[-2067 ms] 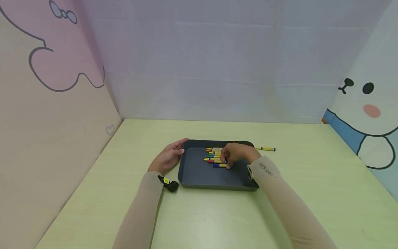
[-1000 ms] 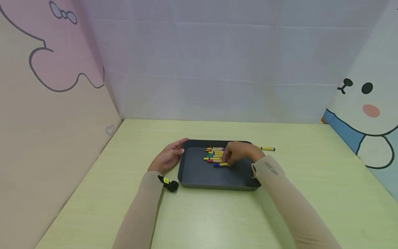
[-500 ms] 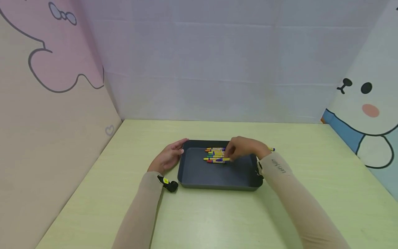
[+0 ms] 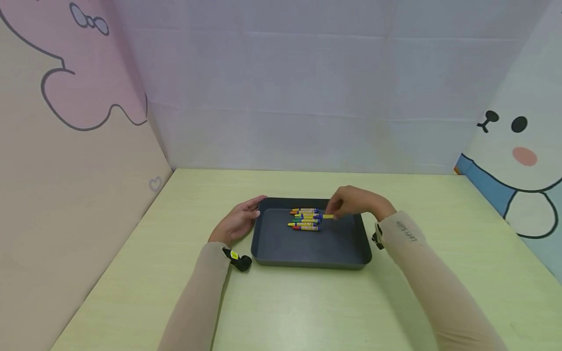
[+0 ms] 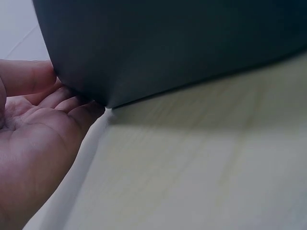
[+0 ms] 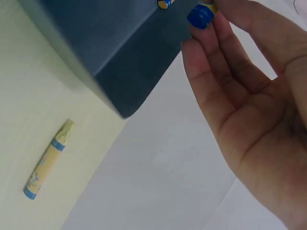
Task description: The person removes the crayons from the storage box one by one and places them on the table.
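My right hand pinches a blue crayon between thumb and fingers, over the right part of a dark grey tray. In the right wrist view, the blue end of the crayon shows at the fingertips. Left of it, several crayons lie in a row in the tray, with tips pointing left; a red crayon is nearest me. At the tray's left side, my left hand rests with relaxed fingers, thumb and fingertips touching the outer wall.
On the table right of the tray lies a pale yellow-green crayon, hidden behind the right hand in the head view. A white backdrop stands behind the table, with printed panels on both sides.
The blue crayon, at the near end of the row before, has been lifted by my right hand and carried away from me and slightly right. The left hand has stayed at the tray.
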Motion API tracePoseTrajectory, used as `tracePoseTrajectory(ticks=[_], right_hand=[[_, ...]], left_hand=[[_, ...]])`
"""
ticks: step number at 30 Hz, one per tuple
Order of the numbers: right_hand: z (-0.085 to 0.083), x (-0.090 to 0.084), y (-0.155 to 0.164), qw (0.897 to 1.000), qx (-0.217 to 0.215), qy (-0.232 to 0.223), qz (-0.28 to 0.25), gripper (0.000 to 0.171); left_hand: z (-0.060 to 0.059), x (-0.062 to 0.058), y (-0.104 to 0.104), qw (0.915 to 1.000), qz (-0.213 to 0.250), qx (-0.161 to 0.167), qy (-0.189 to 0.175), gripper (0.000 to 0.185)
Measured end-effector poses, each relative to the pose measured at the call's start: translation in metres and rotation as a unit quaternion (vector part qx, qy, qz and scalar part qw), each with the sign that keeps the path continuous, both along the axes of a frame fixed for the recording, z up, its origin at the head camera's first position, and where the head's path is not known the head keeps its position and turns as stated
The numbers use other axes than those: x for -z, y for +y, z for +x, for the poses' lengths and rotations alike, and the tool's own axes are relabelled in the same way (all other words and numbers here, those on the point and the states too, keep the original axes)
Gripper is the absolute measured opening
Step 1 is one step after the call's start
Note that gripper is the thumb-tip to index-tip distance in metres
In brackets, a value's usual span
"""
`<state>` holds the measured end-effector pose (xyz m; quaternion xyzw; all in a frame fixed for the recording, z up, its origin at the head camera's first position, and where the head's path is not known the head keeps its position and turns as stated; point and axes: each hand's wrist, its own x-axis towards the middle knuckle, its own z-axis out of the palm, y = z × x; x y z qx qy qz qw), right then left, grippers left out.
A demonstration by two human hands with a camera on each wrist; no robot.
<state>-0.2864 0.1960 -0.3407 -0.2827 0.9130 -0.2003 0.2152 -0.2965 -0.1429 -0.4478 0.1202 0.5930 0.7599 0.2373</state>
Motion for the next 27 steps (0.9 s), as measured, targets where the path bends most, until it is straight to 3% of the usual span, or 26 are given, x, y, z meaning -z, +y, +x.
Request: tracePoseTrajectory(ticks=[27], right_hand=[[-0.001, 0.006, 0.055, 0.995, 0.078, 0.055, -0.028, 0.022]], left_hand=[[-0.002, 0.001, 0.000, 0.9998, -0.004, -0.017, -0.011, 0.060]])
